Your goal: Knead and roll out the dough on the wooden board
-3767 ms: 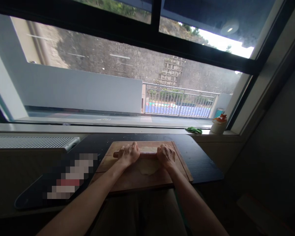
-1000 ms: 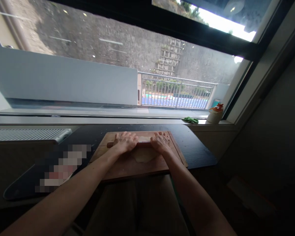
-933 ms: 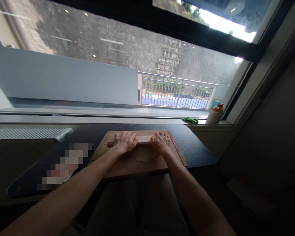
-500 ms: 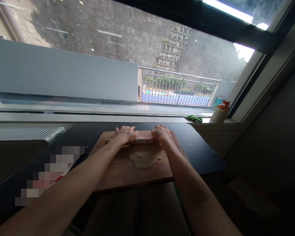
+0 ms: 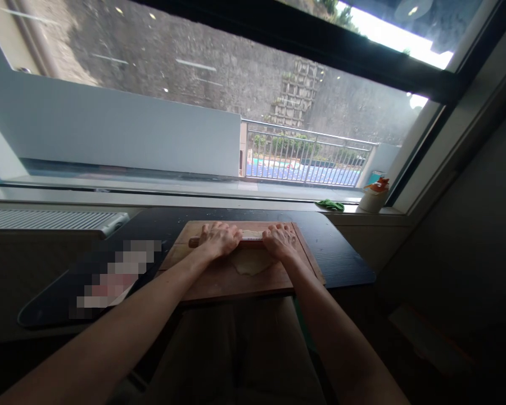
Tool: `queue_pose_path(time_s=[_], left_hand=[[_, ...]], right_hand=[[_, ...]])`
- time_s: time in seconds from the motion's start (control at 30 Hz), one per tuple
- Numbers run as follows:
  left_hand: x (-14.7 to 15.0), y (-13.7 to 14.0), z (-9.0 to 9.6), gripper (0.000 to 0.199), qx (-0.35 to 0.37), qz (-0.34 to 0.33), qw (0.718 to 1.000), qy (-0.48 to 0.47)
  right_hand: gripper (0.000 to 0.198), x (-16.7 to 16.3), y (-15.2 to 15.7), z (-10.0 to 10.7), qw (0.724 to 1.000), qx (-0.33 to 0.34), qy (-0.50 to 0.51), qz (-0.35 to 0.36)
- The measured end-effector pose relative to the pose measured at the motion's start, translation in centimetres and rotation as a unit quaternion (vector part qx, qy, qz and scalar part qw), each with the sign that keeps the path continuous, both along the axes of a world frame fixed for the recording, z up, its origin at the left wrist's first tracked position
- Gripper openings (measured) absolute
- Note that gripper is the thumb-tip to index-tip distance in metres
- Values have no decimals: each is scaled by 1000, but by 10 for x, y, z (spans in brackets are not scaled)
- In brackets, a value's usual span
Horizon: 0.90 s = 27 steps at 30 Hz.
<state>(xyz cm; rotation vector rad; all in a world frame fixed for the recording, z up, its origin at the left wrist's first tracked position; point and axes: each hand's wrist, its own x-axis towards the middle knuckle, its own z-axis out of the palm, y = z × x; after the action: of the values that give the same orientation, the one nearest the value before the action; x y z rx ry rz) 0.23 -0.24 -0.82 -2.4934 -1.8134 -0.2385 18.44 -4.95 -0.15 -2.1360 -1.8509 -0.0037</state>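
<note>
A wooden rolling pin lies crosswise over a flat sheet of dough. My left hand is closed around the pin's left part, and its brown end sticks out past the fingers. On the pin's right part, my right hand is wrapped with bent fingers. Dough shows on both sides of the pin, a thin strip beyond it and a wider rounded piece nearer to me. Beneath everything is a wooden board. My hands cover part of the dough and pin.
The board rests on a dark table below a large window. A pixelated patch hides something on the table's left. On the sill are a green cloth and a pale container with an orange top. A white radiator stands left.
Both hands have drawn the rolling pin nearer to me across the dough, so dough now shows beyond it. The camera view has shifted slightly.
</note>
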Motion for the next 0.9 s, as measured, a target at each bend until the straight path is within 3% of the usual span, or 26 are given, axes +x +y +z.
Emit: queue_pose_path(time_s=[0.43,0.63,0.9], left_hand=[[6,63,7,59,-71,37,997,2],[4,39,6,53,-50,30,998,7],[0,-1,-1,54,10,11,1000,0]], right_hand=[[45,8,64,10,998,-57,25,-20],[44,5,42,5,999,-40,16,-16],[41,-3,-2,0,999,29,2,-24]])
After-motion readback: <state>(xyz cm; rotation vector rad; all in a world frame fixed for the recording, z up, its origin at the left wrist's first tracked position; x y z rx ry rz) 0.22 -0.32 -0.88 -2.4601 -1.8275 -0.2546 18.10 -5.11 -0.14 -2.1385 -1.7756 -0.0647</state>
